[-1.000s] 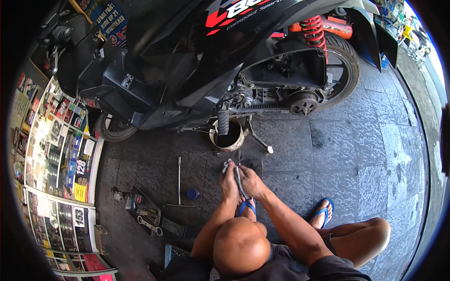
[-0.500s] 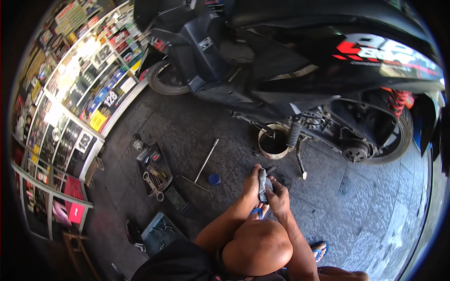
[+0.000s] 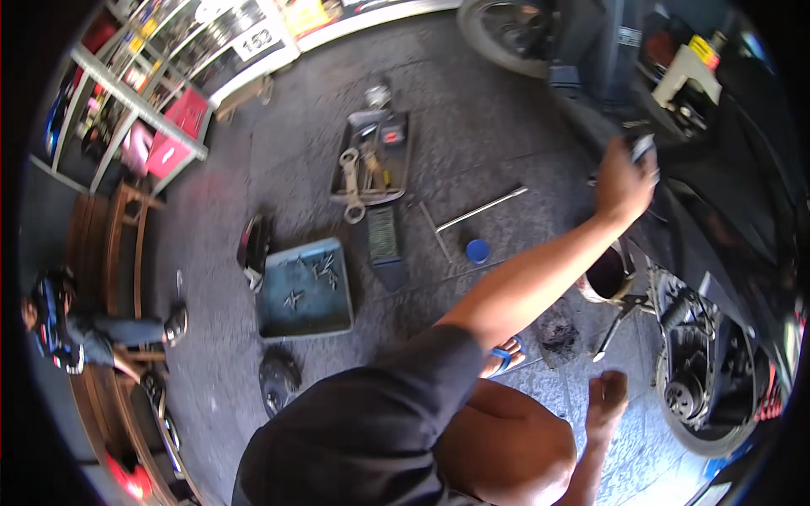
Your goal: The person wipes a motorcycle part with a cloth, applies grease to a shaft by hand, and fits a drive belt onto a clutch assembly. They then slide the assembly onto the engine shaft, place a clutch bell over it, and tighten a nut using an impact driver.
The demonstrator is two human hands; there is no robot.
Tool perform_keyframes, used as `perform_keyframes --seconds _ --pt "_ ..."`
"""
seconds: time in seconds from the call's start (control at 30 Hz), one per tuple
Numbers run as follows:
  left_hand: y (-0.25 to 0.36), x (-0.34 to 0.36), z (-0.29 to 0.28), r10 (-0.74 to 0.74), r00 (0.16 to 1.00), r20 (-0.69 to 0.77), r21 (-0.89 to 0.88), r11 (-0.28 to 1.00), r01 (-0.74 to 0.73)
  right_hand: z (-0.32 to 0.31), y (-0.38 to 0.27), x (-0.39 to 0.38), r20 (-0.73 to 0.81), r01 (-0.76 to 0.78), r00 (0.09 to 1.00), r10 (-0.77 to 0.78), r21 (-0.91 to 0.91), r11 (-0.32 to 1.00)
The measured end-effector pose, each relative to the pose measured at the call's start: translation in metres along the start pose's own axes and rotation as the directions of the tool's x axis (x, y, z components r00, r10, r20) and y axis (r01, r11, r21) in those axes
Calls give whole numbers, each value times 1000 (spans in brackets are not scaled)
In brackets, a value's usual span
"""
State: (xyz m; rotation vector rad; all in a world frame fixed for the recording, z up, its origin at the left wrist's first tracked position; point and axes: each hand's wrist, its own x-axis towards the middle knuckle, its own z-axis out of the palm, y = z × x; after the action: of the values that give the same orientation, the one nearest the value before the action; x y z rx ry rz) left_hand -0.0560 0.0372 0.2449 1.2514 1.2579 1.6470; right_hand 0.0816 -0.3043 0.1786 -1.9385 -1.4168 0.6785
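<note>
My left arm stretches out to the upper right, and my left hand point(image 3: 624, 187) is closed at the side of the black scooter point(image 3: 717, 190). A bit of grey rag point(image 3: 643, 147) pokes out at its fingers. Lower down, beside my bent knee, my right hand point(image 3: 607, 395) is curled closed; whatever may be in it is hidden. Under the scooter, a round tub point(image 3: 596, 293) with a dirty rim sits below my left forearm. The scooter's rear drive side lies bare, with a round hub point(image 3: 685, 400) showing.
A T-handle wrench point(image 3: 481, 211) and a blue cap point(image 3: 477, 250) lie on the dark floor. Left of them are a tool tray point(image 3: 336, 190) with a spanner and a blue tray point(image 3: 304, 327) holding bolts. A person point(image 3: 89, 325) sits on a wooden bench point(image 3: 94, 405) at far left.
My hands, together on the rag before, have parted. The left has gone up to the scooter with the rag; the right stays low by my knee. The view has swung left.
</note>
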Motion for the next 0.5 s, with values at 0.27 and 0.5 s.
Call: perform_keyframes --seconds 0.27,0.5 --pt "11 104 8 -189 972 139 262 954 148 -129 244 -120 298 -389 822 485 -329 861" --pt "-150 66 -183 47 994 -103 488 873 9 -249 408 -209 184 -796 580 794 -79 600"
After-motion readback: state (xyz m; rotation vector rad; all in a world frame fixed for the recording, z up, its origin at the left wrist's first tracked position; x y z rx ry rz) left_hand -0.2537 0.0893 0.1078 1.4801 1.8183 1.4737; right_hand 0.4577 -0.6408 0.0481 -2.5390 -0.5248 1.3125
